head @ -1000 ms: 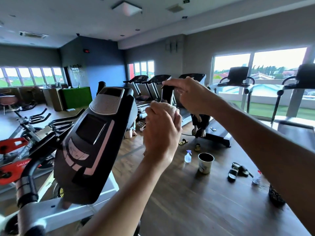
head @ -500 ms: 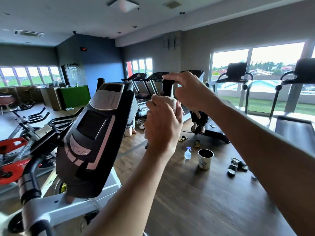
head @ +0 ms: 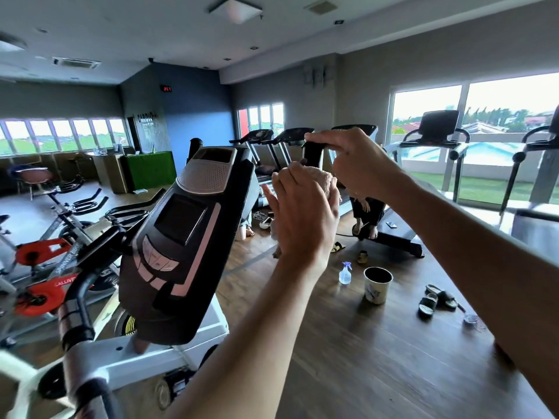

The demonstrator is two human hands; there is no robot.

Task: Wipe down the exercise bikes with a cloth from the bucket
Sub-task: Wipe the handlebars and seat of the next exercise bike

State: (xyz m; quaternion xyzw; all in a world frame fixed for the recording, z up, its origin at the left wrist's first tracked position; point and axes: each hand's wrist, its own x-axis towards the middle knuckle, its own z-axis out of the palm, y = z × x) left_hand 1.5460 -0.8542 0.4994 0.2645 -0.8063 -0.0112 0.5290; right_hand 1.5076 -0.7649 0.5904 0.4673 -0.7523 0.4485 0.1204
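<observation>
Pinkish fluffy cloth [head: 321,183] bunched in left hand [head: 302,219], against black handlebar [head: 313,152].

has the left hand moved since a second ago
Yes. The left hand, holding the cloth, has opened and slid a little lower down the black grip; earlier it was a fist just under the right hand.

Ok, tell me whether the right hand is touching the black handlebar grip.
Touching. The head view shows the right hand with fingers curled over the top of the black handlebar grip, no gap between them.
</observation>
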